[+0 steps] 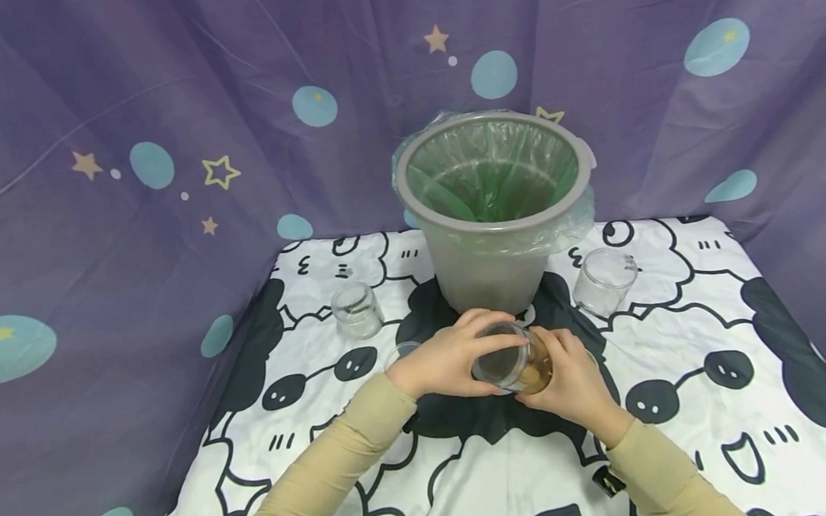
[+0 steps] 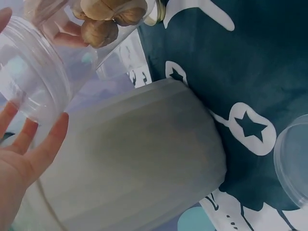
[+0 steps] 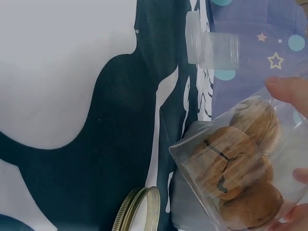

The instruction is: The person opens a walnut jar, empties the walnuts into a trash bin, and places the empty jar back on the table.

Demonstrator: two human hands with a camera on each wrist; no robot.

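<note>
Both hands hold a clear jar (image 1: 505,367) tilted on its side, low in front of the bin. Brown walnuts (image 3: 240,173) lie bunched in one end of it, one with a dark crack. My left hand (image 1: 455,358) grips the wide clear rim end (image 2: 43,72), fingers spread around it. Whether that end is a separate lid, I cannot tell. My right hand (image 1: 569,379) holds the walnut end between thumb and fingers. A gold-rimmed lid (image 3: 139,211) lies on the cloth by the right hand. Near the left wrist, a clear round lid (image 1: 401,353) is partly hidden.
A grey bin (image 1: 488,277) lined with a see-through bag stands behind the hands. One clear jar (image 1: 356,309) is left of it, another clear jar (image 1: 604,282) right. The patterned cloth (image 1: 723,444) covers the table; a purple curtain (image 1: 182,83) surrounds it.
</note>
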